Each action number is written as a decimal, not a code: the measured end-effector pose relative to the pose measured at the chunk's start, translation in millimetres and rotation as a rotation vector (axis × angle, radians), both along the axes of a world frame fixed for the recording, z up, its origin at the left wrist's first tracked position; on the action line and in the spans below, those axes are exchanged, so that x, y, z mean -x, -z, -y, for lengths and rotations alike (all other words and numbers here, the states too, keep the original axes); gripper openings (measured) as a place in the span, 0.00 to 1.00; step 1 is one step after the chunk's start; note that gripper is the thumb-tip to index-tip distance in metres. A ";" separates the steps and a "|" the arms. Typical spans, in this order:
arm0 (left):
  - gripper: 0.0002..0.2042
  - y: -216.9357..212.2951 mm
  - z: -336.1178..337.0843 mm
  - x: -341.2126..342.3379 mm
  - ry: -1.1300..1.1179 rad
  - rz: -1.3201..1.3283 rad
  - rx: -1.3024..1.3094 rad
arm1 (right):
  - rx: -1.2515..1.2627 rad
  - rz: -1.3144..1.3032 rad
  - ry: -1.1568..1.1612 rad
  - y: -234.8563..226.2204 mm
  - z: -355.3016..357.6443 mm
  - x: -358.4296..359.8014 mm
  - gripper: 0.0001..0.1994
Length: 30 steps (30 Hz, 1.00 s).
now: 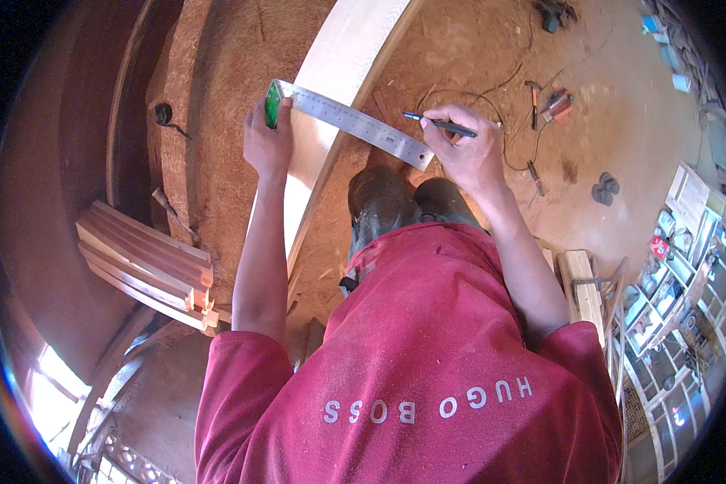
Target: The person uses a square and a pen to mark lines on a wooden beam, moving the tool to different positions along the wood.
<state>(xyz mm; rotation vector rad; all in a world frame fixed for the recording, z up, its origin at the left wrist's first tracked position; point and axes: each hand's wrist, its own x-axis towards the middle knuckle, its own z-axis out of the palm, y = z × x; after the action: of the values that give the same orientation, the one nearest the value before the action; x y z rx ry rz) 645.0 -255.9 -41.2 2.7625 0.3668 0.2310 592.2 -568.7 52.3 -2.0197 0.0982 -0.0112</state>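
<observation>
Steel try square (355, 123) with a green handle lies across a long pale wooden plank (331, 97), its graduated silver blade angled down toward the right. Left hand (268, 139) is closed around the green handle at the plank's left edge. Right hand (464, 153) pinches a dark pen (444, 125) just past the blade's free end. Reddish dirt floor (621, 137) lies open to the right, scattered with small tools.
</observation>
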 end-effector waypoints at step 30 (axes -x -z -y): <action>0.30 -3.8 9.3 -1.2 0.000 0.005 -0.007 | 0.019 -0.023 0.011 11.6 6.9 -8.8 0.08</action>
<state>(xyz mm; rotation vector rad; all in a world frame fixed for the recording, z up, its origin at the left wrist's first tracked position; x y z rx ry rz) 646.3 -265.2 -37.4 2.7678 0.3648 0.2399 601.0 -575.5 40.7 -2.0387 0.1240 0.0047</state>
